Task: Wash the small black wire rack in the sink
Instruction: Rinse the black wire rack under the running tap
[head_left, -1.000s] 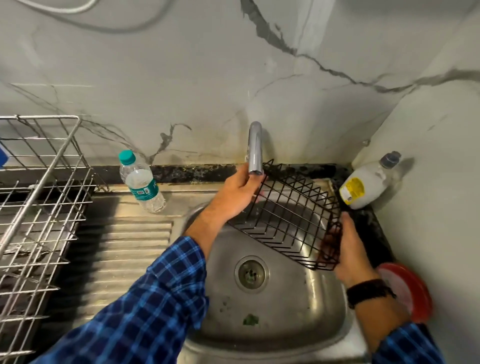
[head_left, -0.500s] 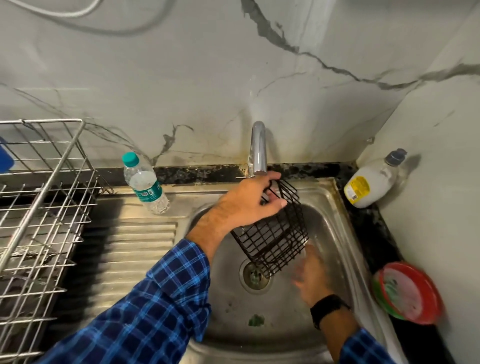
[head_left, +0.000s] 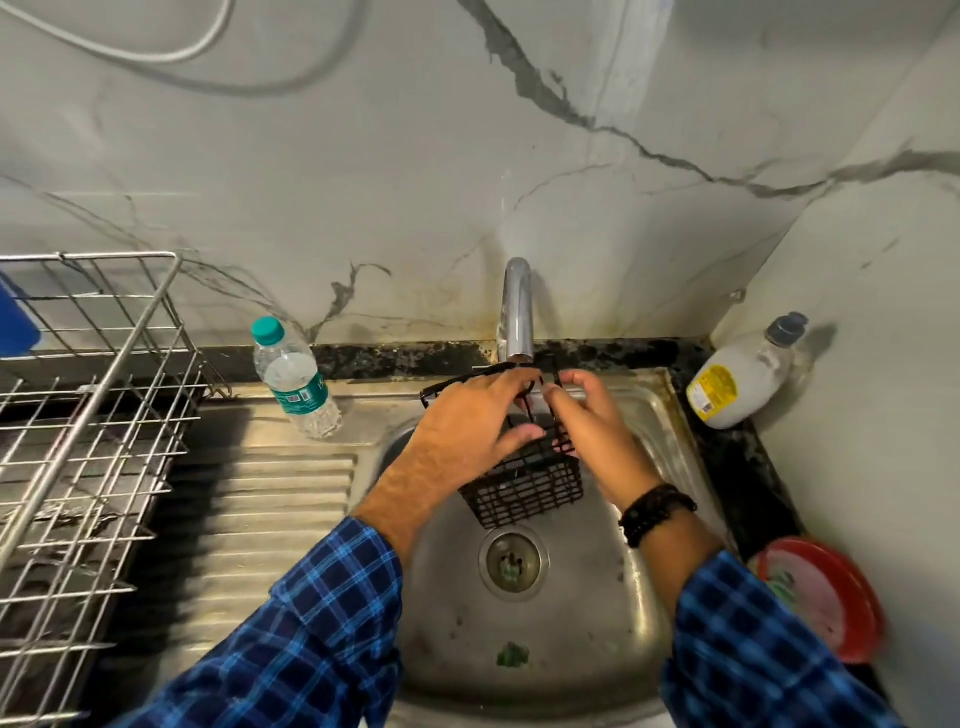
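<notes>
Black wire rack (head_left: 524, 491): small basket of black-coated wire, held tilted over the basin of the stainless-steel sink (head_left: 571, 623), just under the spout of the chrome tap (head_left: 517, 312) and above the round metal drain (head_left: 513, 560).
Left arm: reaches in from the lower left in a blue plaid sleeve (head_left: 311, 623), forearm bare, angled up toward the tap.
Left hand (head_left: 467, 421): lies palm down across the rack's upper rim, covering much of its left half.
Left fingers (head_left: 511, 382): slightly spread and curled over the top wire, with the thumb pressed against the rack's near wall; they are clamped on the rack.
Right arm: comes in from the lower right, plaid cuff pushed back, a black beaded band (head_left: 655, 512) round the wrist.
Right hand (head_left: 592, 431): stands on edge just beside the left hand, against the rack's right side.
Right fingers (head_left: 587, 382): bent inward, forefinger and thumb closing on an upper wire and lower fingertips hooked into the mesh; they too grip the rack.
Draining board: a clear plastic water bottle with a teal cap (head_left: 296, 379) stands at its back, left of the basin.
Left edge: a silver wire dish drainer (head_left: 93, 415).
Black speckled stone desk (head_left: 623, 351): carries a white detergent bottle with a yellow label (head_left: 737, 379) in the far right corner; a round red plastic dish (head_left: 826, 597) sits nearer, right of the basin.
</notes>
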